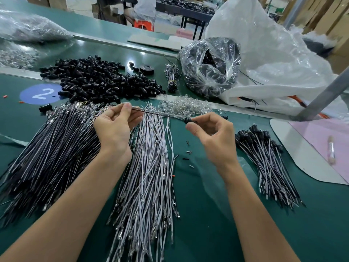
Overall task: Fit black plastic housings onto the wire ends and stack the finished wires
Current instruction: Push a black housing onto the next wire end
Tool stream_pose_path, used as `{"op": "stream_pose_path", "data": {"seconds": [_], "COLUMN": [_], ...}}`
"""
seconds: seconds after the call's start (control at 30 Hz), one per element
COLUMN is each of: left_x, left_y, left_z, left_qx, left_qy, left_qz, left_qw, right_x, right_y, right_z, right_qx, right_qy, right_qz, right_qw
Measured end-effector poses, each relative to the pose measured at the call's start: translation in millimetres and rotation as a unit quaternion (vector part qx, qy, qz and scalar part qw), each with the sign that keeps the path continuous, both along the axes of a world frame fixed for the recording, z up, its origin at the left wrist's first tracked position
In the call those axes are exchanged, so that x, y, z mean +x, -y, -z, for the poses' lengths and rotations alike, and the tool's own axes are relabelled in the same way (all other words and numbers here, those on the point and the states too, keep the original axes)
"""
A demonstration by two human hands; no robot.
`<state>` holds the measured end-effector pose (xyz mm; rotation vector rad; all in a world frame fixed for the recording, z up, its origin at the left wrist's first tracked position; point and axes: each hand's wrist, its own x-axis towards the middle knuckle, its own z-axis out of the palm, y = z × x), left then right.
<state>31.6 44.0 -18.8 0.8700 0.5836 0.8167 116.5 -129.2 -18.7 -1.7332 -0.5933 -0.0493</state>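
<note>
My left hand pinches one end of a thin wire pair stretched across above the table. My right hand pinches the black plastic housing on the wire's other end. Below my hands lie a fan of white wires and, to the left, a larger pile of black wires. A heap of loose black housings sits farther back. Finished wires with housings are stacked at the right.
A green table carries everything. A clear bag of black parts and a big white sack stand at the back right. Clear small parts lie behind the white wires. A grey pole and white board sit at the right.
</note>
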Motion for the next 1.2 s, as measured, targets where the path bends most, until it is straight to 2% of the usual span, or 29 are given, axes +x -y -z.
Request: {"op": "stream_pose_path", "data": {"seconds": [0.07, 0.13, 0.2, 0.27, 0.3, 0.37, 0.53, 0.63, 0.8, 0.97, 1.2], "left_x": [-1, -2, -4, -4, -3, -2, -1, -1, 1, 2, 1], "left_y": [3, 8, 13, 15, 15, 16, 22, 24, 23, 19, 26], "left_z": [-1, -3, -2, -1, -1, 0, -1, 1, 2, 2, 2], "left_qx": [-0.003, 0.039, 0.087, 0.106, 0.116, 0.145, 0.212, 0.193, 0.166, 0.098, 0.126], "left_qy": [0.01, 0.029, 0.046, 0.055, 0.055, 0.041, 0.006, 0.016, 0.031, 0.104, 0.084], "left_qz": [0.07, 0.158, 0.212, 0.224, 0.225, 0.233, 0.322, 0.311, 0.308, 0.289, 0.274], "left_qw": [0.997, 0.986, 0.972, 0.967, 0.966, 0.961, 0.923, 0.93, 0.936, 0.947, 0.95], "right_x": [1, 4, 7, 7, 7, 5, -10, -14, -15, -19, -21], "right_y": [2, 8, 14, 19, 20, 19, -1, -7, -7, -11, -13], "right_z": [-5, -11, -17, -19, -20, -19, -11, -6, -4, -3, -2], "right_qx": [0.154, 0.314, 0.407, 0.449, 0.45, 0.406, 0.2, 0.143, 0.107, 0.086, 0.097], "right_qy": [-0.087, -0.168, -0.226, -0.261, -0.269, -0.277, -0.262, -0.229, -0.198, -0.166, -0.146], "right_qz": [-0.037, -0.091, -0.119, -0.135, -0.144, -0.167, -0.227, -0.218, -0.223, -0.203, -0.19], "right_qw": [0.984, 0.93, 0.877, 0.844, 0.839, 0.855, 0.916, 0.938, 0.948, 0.961, 0.966]}}
